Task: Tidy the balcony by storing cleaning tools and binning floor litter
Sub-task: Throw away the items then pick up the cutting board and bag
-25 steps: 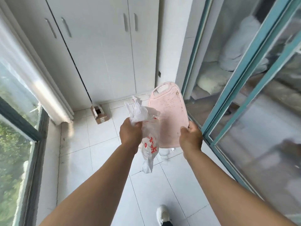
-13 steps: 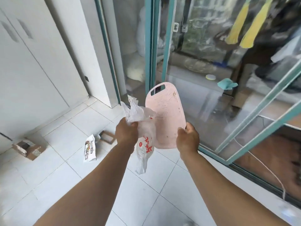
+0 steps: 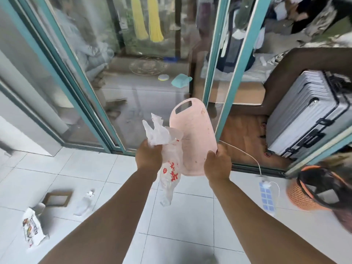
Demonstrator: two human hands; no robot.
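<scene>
I am in the binning step, I judge, with litter already gathered and more left on the tiles. My left hand (image 3: 148, 156) is clenched round the bunched neck of a thin plastic bag (image 3: 169, 168) with red print, which hangs down in front of me. My right hand (image 3: 217, 164) pinches the near right corner of a pink board (image 3: 192, 138), held upright just to the right of the bag, its handle slot at the far end.

The orange mesh bin (image 3: 302, 195) with a dark liner stands on the floor at the right, well apart from my hands. The next move, as I see it, calls for carrying the bag right and over the bin's rim before I let the neck go. The board looks like something to store, not to drop in.

Counted: one bag and one board in hand, one bin. On the floor to the near left I count three loose pieces: a printed wrapper (image 3: 31, 232), a flat cardboard frame (image 3: 57, 198), and a clear plastic scrap (image 3: 84, 202). A white power strip (image 3: 266, 196) with its cable lies just left of the bin, and one silver suitcase (image 3: 312, 113) stands indoors, far right.
</scene>
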